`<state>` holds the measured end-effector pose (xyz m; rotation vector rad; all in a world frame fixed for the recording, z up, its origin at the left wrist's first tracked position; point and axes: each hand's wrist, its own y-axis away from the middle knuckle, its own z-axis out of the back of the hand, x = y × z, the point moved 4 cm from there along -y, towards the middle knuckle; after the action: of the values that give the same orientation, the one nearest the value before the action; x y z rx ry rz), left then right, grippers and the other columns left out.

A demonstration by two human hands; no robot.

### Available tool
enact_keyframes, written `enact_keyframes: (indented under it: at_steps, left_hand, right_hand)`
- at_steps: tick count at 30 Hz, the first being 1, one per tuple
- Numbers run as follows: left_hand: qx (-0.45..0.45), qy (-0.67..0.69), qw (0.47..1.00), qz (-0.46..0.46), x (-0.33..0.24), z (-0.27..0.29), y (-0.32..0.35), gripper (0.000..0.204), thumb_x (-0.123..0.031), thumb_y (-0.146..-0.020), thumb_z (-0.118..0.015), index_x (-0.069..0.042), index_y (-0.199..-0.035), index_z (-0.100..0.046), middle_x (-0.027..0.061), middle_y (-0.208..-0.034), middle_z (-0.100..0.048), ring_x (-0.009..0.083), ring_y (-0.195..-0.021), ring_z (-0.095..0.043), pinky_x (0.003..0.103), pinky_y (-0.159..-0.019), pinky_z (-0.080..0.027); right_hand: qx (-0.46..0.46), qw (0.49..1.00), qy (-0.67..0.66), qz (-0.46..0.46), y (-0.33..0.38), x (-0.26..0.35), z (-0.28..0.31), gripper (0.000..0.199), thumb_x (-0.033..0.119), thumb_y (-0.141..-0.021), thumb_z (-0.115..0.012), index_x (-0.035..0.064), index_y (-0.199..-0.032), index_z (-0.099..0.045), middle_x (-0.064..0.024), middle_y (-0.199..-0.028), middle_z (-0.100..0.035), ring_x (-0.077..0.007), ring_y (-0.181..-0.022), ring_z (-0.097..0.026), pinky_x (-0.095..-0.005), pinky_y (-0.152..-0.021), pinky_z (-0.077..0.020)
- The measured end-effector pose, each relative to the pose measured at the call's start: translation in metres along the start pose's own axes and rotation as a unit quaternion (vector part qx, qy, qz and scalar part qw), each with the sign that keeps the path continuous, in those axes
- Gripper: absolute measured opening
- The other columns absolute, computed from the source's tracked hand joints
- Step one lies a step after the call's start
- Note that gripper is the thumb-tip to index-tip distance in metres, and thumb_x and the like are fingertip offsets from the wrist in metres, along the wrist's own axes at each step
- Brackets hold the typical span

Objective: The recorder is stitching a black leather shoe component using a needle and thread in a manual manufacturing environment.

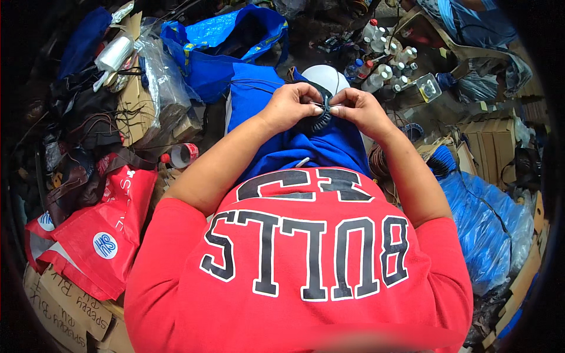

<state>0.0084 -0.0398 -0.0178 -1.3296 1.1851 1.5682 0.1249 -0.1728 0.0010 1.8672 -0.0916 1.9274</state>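
Piece (321, 119) at your fingertips is looking dark and curved, with ridges running along its lower part. It is lying between your two hands. Your left hand (292, 106) is pressing thumb toward fingers at its left side, and your right hand (364, 112) is pinching likewise at its right; what exactly they are gripping, I cannot tell. Blue trousers (338, 147) are spreading below the piece.

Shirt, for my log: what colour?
The shirt is red, printed black and white; best in head view.
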Motion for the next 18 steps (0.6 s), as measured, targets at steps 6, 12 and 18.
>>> enact_keyframes:
  at_steps: [6, 12, 18]
  left_hand:
    - [0.015, -0.105, 0.993, -0.06, -0.015, 0.014, -0.002, 0.012, -0.005, -0.072, -0.072, -0.003, -0.081, -0.065, 0.003, -0.08, -0.063, 0.01, -0.075, -0.056, 0.024, -0.067, -0.046]
    - [0.001, -0.171, 0.985, -0.031, -0.033, 0.018, 0.02, 0.011, -0.007, -0.078, -0.065, -0.001, -0.087, -0.063, 0.0049, -0.08, -0.062, 0.0123, -0.075, -0.055, 0.027, -0.069, -0.044]
    - [0.048, -0.325, 0.943, -0.045, -0.042, 0.008, 0.008, 0.012, -0.009, -0.086, -0.055, -0.001, -0.095, -0.059, 0.0123, -0.079, -0.062, 0.0199, -0.073, -0.059, 0.031, -0.067, -0.046]
  right_hand:
    - [0.02, 0.991, 0.111, 0.077, -0.002, 0.012, 0.013, 0.01, 0.009, -0.076, -0.071, 0.0027, -0.077, -0.063, 0.0007, -0.077, -0.06, -0.0067, -0.073, -0.053, -0.0225, -0.067, -0.0431]
    - [0.019, 1.0, 0.009, 0.004, 0.01, -0.009, 0.027, 0.016, 0.015, -0.077, -0.072, 0.0047, -0.083, -0.061, 0.0022, -0.079, -0.054, -0.0074, -0.073, -0.05, -0.0224, -0.068, -0.0414]
    - [0.022, 0.99, 0.139, 0.007, 0.036, -0.001, 0.043, 0.02, 0.021, -0.08, -0.069, 0.0029, -0.084, -0.062, -0.0022, -0.083, -0.052, -0.0104, -0.077, -0.05, -0.0247, -0.07, -0.0426]
